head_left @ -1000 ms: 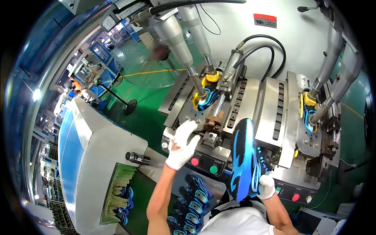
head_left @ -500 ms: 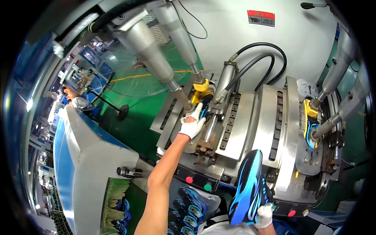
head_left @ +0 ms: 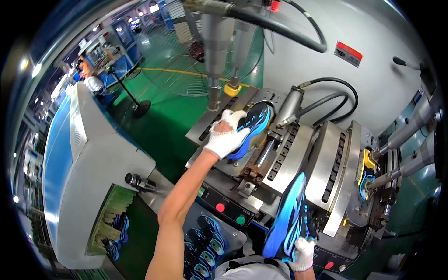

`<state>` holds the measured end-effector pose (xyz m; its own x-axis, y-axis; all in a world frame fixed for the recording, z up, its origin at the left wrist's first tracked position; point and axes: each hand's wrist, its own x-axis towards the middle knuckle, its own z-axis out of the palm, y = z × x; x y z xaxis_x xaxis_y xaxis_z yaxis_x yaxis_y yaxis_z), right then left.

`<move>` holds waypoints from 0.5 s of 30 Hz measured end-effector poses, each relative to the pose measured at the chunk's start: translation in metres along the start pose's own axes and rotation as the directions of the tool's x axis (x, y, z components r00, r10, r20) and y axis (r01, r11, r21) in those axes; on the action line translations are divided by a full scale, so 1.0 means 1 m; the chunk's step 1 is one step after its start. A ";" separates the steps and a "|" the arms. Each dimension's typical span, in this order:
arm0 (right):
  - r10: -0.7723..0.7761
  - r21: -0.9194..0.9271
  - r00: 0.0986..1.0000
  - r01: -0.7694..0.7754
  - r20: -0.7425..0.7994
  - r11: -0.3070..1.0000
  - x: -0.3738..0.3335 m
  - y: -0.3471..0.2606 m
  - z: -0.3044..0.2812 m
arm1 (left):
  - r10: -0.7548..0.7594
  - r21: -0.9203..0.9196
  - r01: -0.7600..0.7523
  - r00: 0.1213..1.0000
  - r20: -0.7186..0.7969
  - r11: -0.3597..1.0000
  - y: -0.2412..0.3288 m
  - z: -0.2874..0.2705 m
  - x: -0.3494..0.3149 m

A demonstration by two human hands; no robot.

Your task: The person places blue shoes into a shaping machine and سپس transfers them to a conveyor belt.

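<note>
My left hand, in a white glove with cut-away fingers, is closed around a black and blue sports shoe at the left station of a metal press. The shoe is tilted, its blue sole edge toward the right. Above and behind it hang a grey press cylinder and a yellow pad, apart from the shoe. Low in front of my body, my right hand, also gloved, grips a second blue and black shoe near its lower end, toe pointing up.
At the right station another shoe sits under a yellow pad and slanting cylinders. Several shoes lie on a tray below the button panel. A grey and blue machine with a bristled opening stands left; a wire fan stands behind.
The left cylinders and yellow pad have come up off the left shoe. My left hand has taken hold of that shoe and tilted it up. My right hand still holds its shoe.
</note>
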<state>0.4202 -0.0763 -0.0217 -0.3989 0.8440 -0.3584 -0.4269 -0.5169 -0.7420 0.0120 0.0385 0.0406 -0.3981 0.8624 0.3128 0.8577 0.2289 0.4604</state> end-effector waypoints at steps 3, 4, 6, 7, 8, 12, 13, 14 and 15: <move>0.123 0.060 0.986 -0.130 0.114 0.990 0.044 0.003 0.063 | -0.066 -0.101 0.051 0.986 -0.150 0.994 -0.017 -0.050 -0.092; 0.078 0.094 0.994 -0.085 0.077 0.992 0.069 0.012 0.096 | -0.029 -0.131 -0.002 0.972 -0.234 0.991 -0.034 -0.057 -0.126; 0.110 0.029 0.967 -0.120 0.229 0.992 0.131 0.020 0.159 | -0.188 -0.109 0.165 0.948 -0.256 0.980 -0.057 -0.088 -0.202; 0.074 0.048 0.946 -0.094 0.315 0.994 0.175 0.032 0.174 | -0.222 -0.076 0.209 0.935 -0.276 0.975 -0.072 -0.091 -0.238; 0.103 0.057 0.934 -0.130 0.343 0.990 0.204 0.035 0.204 | -0.277 -0.108 0.256 0.911 -0.304 0.961 -0.089 -0.096 -0.277; 0.205 -0.168 0.962 -0.176 0.180 0.970 0.356 0.075 0.225 | -0.690 0.033 0.724 0.669 -0.278 0.689 -0.114 -0.110 -0.426; 0.168 -0.295 0.984 -0.143 0.064 0.945 0.388 0.085 0.224 | -0.708 0.032 0.754 0.630 -0.318 0.656 -0.117 -0.111 -0.462; 0.007 -0.624 0.999 0.018 0.038 0.781 0.437 0.085 0.196 | -0.790 0.043 0.845 0.516 -0.333 0.534 -0.118 -0.105 -0.491; -0.164 -0.875 0.986 0.086 0.008 0.476 0.484 0.077 0.165 | -0.849 0.043 0.900 0.425 -0.315 0.434 -0.120 -0.099 -0.515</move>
<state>0.0606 0.2683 -0.1591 -0.3300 0.9161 -0.2277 0.4725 -0.0486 -0.8800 0.0816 -0.4778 -0.0936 -0.9996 0.0295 0.0039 0.0281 0.8948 0.4455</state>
